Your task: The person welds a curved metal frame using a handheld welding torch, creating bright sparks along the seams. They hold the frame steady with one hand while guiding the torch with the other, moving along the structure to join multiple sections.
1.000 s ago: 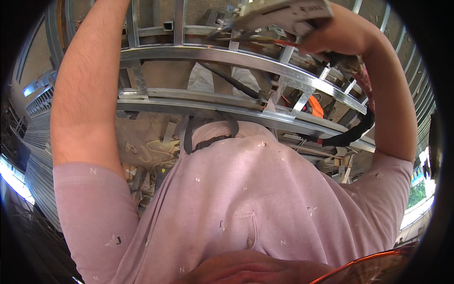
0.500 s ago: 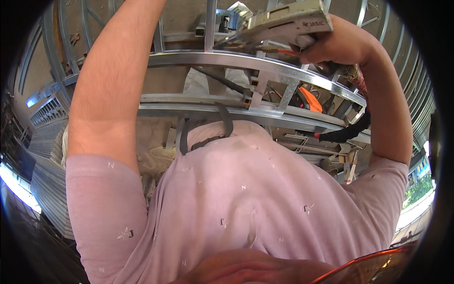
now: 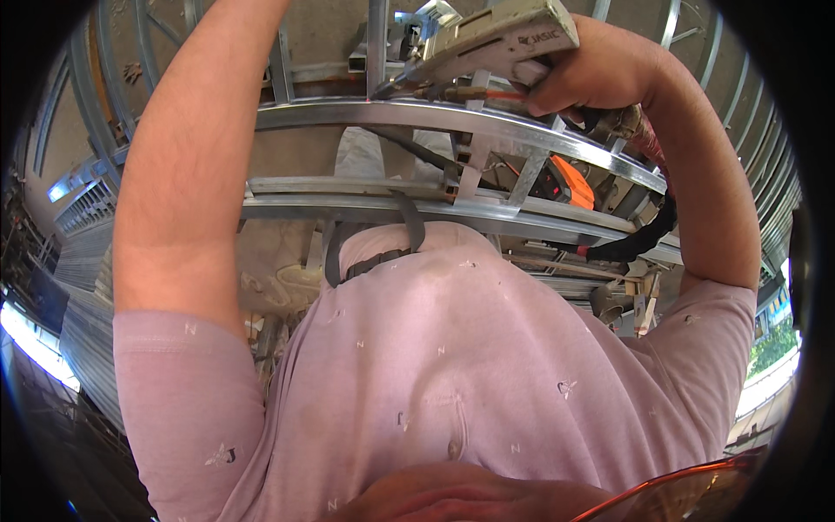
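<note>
My right hand [image 3: 600, 76] is closed around the grip of a pale, scuffed handheld welding gun [image 3: 504, 42] at the upper right. The gun's tapered end points left and down, with its tip at a joint in a shiny metal frame [image 3: 417, 114]. A small reddish glint shows there. Whether the tip touches the metal I cannot tell. From the grip, a dark sleeved cable [image 3: 639, 242] hangs down past my right forearm. My left forearm reaches up out of the picture's top edge, so my left hand is hidden.
An orange and black device [image 3: 570, 183] lies below the frame's rails. Upright metal bars [image 3: 377, 43] cross the top. Stacked metal tubes [image 3: 770, 157] line the right side, and ribbed metal lengths [image 3: 87, 339] the left. A dark strap [image 3: 413, 222] hangs at my front.
The welding gun and my right hand have shifted slightly left and down, its tip now at the frame joint. My left forearm has moved a little left.
</note>
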The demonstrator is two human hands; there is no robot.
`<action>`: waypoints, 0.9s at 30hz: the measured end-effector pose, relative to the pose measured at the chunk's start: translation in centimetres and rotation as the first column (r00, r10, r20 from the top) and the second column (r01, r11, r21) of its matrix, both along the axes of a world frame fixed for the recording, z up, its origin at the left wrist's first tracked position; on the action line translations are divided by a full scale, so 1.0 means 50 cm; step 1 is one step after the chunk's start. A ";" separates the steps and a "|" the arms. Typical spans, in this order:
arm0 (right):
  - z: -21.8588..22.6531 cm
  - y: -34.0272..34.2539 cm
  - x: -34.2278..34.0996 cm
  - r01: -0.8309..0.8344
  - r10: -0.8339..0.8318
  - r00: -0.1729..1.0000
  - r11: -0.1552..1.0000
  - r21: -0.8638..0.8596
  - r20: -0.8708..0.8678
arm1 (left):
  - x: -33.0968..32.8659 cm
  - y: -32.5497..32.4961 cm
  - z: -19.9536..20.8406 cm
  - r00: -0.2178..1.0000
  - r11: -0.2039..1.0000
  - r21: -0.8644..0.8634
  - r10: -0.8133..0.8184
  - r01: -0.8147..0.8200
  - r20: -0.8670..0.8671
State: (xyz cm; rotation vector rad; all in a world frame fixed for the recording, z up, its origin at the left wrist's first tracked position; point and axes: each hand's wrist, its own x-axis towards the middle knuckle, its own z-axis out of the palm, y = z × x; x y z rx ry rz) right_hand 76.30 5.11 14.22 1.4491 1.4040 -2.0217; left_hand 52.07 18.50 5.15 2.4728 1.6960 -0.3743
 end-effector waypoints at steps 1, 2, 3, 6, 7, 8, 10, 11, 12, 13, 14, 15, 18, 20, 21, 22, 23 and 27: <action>0.002 0.002 0.000 0.012 -0.012 1.000 1.000 -0.010 0.002 | 0.001 -0.001 0.003 1.000 1.000 -0.011 0.015 -0.015 0.008; 0.005 0.007 -0.002 -0.017 0.016 0.999 1.000 -0.018 -0.037 | 0.002 -0.003 0.008 0.999 0.999 -0.025 0.030 -0.029 0.013; 0.006 0.016 -0.005 -0.046 0.044 0.996 0.999 -0.024 -0.077 | 0.001 0.001 0.006 0.999 0.998 -0.058 0.032 -0.031 0.023; 0.003 0.023 -0.004 -0.105 0.104 0.987 0.994 -0.007 -0.124 | -0.005 0.010 0.001 0.999 0.995 -0.099 0.037 -0.033 0.037; 0.001 0.024 -0.003 -0.120 0.120 0.985 0.993 0.004 -0.128 | -0.005 0.006 0.001 0.999 0.997 -0.074 0.036 -0.034 0.032; -0.001 0.030 0.002 -0.118 0.110 0.975 0.993 -0.029 -0.194 | 0.001 -0.001 0.009 0.999 0.998 -0.050 0.033 -0.031 0.027; -0.003 0.039 0.007 -0.121 0.103 0.956 0.991 -0.050 -0.276 | 0.015 -0.007 0.031 0.998 0.994 -0.083 0.068 -0.069 -0.019; -0.002 0.040 0.005 -0.126 0.110 0.949 0.991 -0.038 -0.294 | 0.018 -0.009 0.040 0.995 0.991 -0.098 0.087 -0.091 -0.044; 0.002 0.034 -0.008 -0.134 0.134 0.955 0.991 0.019 -0.265 | 0.016 -0.010 0.038 0.996 0.992 -0.097 0.084 -0.086 -0.024; 0.010 0.026 -0.016 -0.143 0.157 0.960 0.987 0.075 -0.234 | 0.012 -0.010 0.034 0.997 0.992 -0.097 0.080 -0.080 -0.004; 0.030 0.036 -0.011 -0.187 0.212 0.946 0.975 0.122 -0.244 | 0.002 -0.010 0.032 0.996 0.992 -0.092 0.084 -0.082 0.012; 0.056 0.039 -0.001 -0.210 0.245 0.941 0.964 0.164 -0.235 | 0.006 -0.005 0.026 0.997 0.993 -0.098 0.066 -0.062 0.039; -0.044 0.007 0.016 -0.134 0.202 0.910 0.970 0.204 -0.362 | 0.004 0.000 0.018 0.997 0.994 -0.104 0.052 -0.046 0.057; -0.033 0.013 0.009 -0.155 0.198 0.922 0.976 0.150 -0.332 | 0.000 -0.001 0.018 0.998 0.994 -0.100 0.055 -0.051 0.042; -0.022 0.019 0.004 -0.166 0.197 0.928 0.978 0.125 -0.317 | -0.002 -0.001 0.019 0.997 0.992 -0.113 0.061 -0.057 0.036; -0.004 0.033 0.001 -0.194 0.203 0.929 0.979 0.059 -0.310 | -0.005 -0.001 0.020 0.997 0.990 -0.125 0.067 -0.063 0.030; 0.023 0.049 0.001 -0.209 0.197 0.936 0.978 -0.011 -0.292 | 0.000 0.002 0.018 0.998 0.989 -0.139 0.061 -0.055 0.035; -0.008 0.016 -0.011 -0.051 0.129 0.893 0.981 0.188 -0.430 | -0.001 0.004 0.011 0.999 0.994 -0.097 0.048 -0.045 0.023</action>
